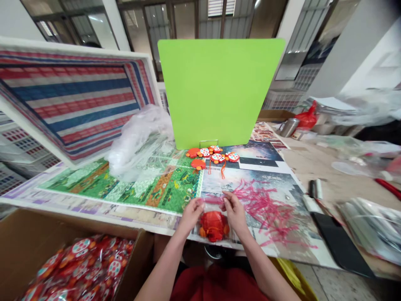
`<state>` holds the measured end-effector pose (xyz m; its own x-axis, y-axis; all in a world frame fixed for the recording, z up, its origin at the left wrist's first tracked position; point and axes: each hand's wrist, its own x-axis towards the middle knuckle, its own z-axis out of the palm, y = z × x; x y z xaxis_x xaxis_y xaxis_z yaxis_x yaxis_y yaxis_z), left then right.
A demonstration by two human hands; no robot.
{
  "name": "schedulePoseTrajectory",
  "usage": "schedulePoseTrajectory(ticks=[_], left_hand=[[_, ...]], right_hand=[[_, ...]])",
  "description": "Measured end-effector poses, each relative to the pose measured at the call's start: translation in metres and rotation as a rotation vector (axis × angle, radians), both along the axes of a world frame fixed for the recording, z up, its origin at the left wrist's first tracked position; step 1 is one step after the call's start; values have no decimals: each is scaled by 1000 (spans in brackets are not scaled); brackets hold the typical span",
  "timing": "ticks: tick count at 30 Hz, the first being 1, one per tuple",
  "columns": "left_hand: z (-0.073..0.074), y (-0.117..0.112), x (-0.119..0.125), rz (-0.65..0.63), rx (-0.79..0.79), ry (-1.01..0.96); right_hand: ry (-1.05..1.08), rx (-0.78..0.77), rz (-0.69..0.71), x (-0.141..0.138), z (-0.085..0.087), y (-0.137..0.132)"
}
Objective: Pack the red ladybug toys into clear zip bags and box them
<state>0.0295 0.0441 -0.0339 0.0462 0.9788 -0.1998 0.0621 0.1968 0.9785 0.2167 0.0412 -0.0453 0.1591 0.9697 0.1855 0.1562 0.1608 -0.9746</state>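
A person's left hand [192, 212] and right hand [234, 210] each pinch the top of a clear bag [215, 207] holding a red toy [214, 227] at the near edge of a desk [153, 219]. Pink strips [269, 209] lie scattered to the right; loose toys [217, 158] sit before an upright green board [221, 92].
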Motion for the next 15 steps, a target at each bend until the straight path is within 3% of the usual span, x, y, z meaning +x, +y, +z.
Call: schedulePoseTrajectory(ticks=[2,5,8,11,15], left_hand=[[1,-3,2,-44,-12,-62],[5,-5,7,-22,-54,-91],[7,-4,10,-32,-78,-89],[10,0,11,-83,32,-13],[17,2,10,-186,170,81]], right_hand=[[-73,62,-23,1,3,1],[-330,274,-77,2,12,1],[-547,457,39,-4,25,1],[-696,529,168,-16,30,0],[-862,571,153,-29,27,0]])
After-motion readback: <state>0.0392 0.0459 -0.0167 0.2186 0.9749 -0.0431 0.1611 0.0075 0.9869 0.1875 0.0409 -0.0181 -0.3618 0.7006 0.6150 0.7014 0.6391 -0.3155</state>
